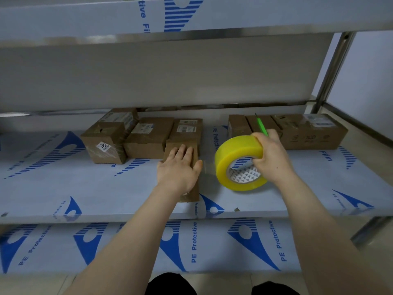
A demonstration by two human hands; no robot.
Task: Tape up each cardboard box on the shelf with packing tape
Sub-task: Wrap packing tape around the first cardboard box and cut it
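A narrow cardboard box (180,143) lies lengthwise on the middle shelf (106,188), reaching toward its front edge. My left hand (179,167) rests flat on top of it with straight fingers. My right hand (273,154) grips a big yellow roll of packing tape (234,158) just right of the box, held above the shelf, thumb inside the core. A green cutter (262,125) sticks up from the same hand. A clear strip of tape seems to run from the roll toward the box's side.
Three taped boxes (148,137) with labels stand behind and left of the narrow box. More boxes (297,130) sit at the back right. An upper shelf (191,15) overhangs, a lower shelf (212,248) lies below, and a steel post (333,64) stands at right.
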